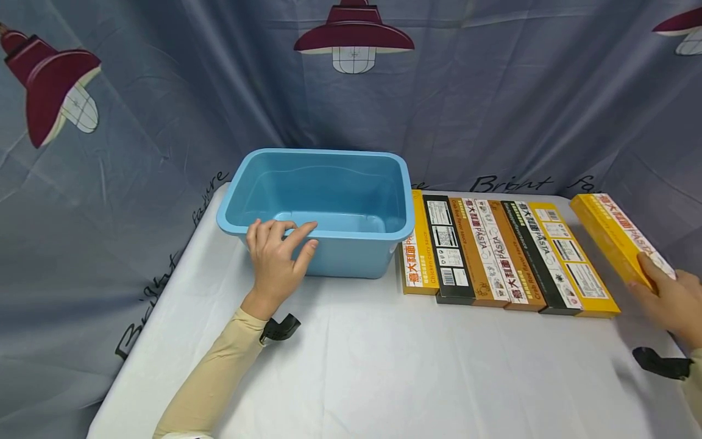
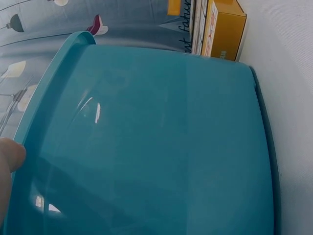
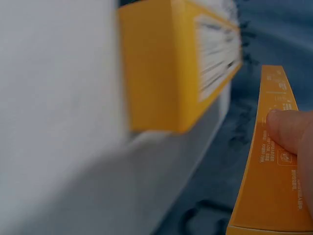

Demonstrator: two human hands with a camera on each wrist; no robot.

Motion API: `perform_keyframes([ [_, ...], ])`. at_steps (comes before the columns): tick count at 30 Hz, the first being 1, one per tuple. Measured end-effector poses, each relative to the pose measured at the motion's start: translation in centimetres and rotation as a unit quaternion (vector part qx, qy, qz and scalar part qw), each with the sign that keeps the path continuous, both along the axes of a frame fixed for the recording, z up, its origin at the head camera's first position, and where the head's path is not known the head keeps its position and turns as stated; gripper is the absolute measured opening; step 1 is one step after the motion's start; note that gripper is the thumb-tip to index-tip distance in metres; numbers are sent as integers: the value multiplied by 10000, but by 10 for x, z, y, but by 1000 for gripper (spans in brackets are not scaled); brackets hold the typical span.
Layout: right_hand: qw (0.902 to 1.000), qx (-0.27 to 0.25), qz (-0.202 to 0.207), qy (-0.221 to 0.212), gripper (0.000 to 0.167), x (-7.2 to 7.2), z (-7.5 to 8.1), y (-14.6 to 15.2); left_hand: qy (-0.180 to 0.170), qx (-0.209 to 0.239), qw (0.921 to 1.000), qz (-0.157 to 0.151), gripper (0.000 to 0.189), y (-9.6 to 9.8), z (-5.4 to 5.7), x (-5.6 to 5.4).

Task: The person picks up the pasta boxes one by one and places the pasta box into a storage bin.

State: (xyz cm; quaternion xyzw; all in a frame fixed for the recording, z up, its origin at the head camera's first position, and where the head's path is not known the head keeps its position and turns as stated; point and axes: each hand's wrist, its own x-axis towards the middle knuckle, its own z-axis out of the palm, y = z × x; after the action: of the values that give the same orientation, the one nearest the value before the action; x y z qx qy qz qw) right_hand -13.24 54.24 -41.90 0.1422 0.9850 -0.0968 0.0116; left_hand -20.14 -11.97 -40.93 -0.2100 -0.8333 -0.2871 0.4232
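Head view: we saw the right hand (image 1: 671, 299) pinching a yellow pasta box (image 1: 609, 235) between thumb and fingers, beyond the right end of a row of boxes (image 1: 488, 262) on the tabletop (image 1: 417, 378). The left hand (image 1: 276, 259), its fingers loosely bent and thumb apart, touched the near rim of a blue tub (image 1: 340, 259) and held no box. We judged the step in hand to be the handling of one box beside a steadied tub; the next move, we judged, called for a firm pinch and a path above the row, which stood between (its left end bordered the tub).

Left wrist view: the tub's outer wall dominated, a fingertip at its rim.

Right wrist view: the thumb pressed the held box, the other fingers hidden; a blurred yellow end box (image 3: 151, 73) stood nearby. A patterned curtain (image 1: 466, 122) hung behind.
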Motion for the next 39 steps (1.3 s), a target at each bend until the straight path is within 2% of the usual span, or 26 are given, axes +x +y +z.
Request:
perform_keyframes([
  [8, 9967, 412, 581, 398, 74, -27, 49, -40, -13, -8, 10000, 11, 28, -1, -2, 0],
  [14, 9882, 675, 1215, 636, 73, -51, 81, -73, -38, -34, 10000, 27, 35, -1, -2, 0],
  [22, 9756, 816, 1934, 645, 68, -82, 112, -122, 0, -49, 10000, 42, 41, -1, -2, 0],
  [28, 9594, 935, 2572, 679, 67, -100, 136, -162, 81, -26, 10000, 44, 42, -1, -2, -1],
  [33, 9533, 843, 2848, 554, 68, -112, 151, -196, 79, -39, 10000, 37, 44, 0, -1, -2],
  [39, 9375, 764, 3351, 549, 67, -119, 162, -242, 113, -59, 9999, 59, 45, 0, -2, -3],
])
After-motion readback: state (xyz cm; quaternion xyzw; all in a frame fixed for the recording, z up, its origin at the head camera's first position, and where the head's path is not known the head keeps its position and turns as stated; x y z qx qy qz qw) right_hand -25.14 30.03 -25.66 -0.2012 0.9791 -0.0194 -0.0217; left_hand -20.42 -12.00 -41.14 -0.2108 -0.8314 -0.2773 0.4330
